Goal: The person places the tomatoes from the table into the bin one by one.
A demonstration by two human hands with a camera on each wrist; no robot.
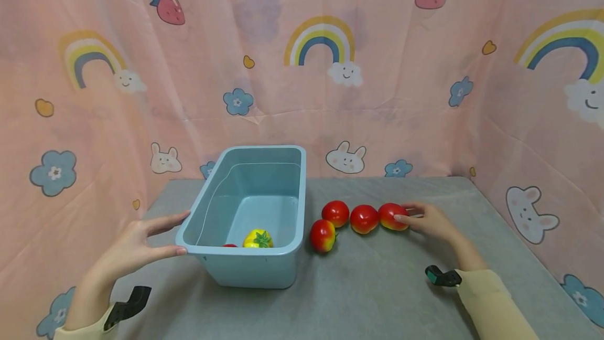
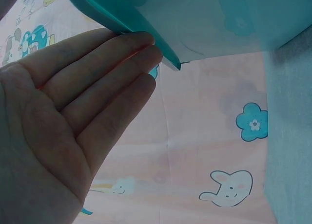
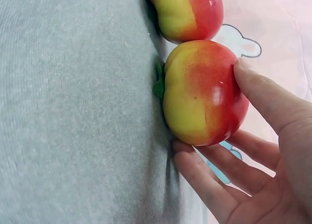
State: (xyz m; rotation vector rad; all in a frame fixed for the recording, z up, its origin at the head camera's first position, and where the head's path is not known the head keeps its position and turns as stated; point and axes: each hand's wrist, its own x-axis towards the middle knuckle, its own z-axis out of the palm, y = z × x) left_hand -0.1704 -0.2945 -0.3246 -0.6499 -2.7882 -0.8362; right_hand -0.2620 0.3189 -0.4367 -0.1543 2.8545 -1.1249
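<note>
A light blue plastic bin (image 1: pixel 255 269) stands left of the middle of the table. My left hand (image 1: pixel 134 248) touches its near left corner, fingers straight at the rim; the left wrist view shows those fingers (image 2: pixel 105 73) lying under the rim's edge. On the right, my right hand (image 1: pixel 431 221) pinches a red and yellow tomato (image 1: pixel 393 216) between thumb and fingers. In the right wrist view this tomato (image 3: pixel 204 95) sits stem side down against the table, thumb on its red skin. A second tomato (image 1: pixel 364 219) is right beside it.
Two more tomatoes, one behind (image 1: pixel 335 213) and one in front (image 1: pixel 323 235), lie near the bin's right wall. Inside the bin are a yellow tomato (image 1: pixel 258 238) with green leaves and part of a red one (image 1: pixel 229 245). A pink printed curtain (image 1: pixel 283 119) hangs behind the grey table (image 1: pixel 368 298).
</note>
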